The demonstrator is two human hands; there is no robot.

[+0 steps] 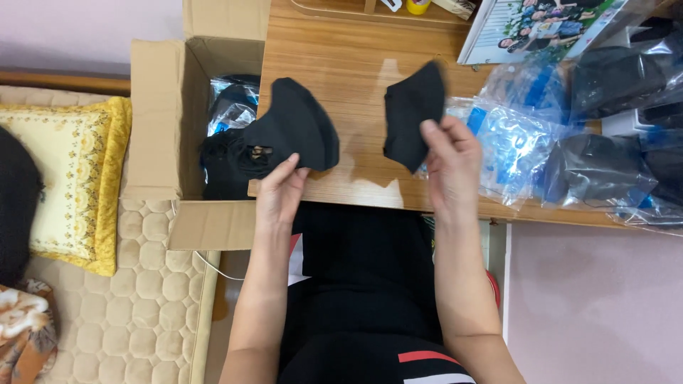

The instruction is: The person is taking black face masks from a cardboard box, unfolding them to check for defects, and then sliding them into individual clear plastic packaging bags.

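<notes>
Holding two black fabric pieces apart above the wooden surface (pixel 356 64), left hand (pixel 279 195) pinching one (pixel 299 128), right hand (pixel 452 167) pinching the other (pixel 413 114), seemingly for comparing them.

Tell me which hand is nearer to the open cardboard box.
Left. The left hand holds a black fabric piece just beside the cardboard box; the right hand is farther off, over the wooden table.

Black cloth pieces (pixel 299 128), brown cardboard box (pixel 160 121), yellow floral cushion (pixel 71 178)
</notes>
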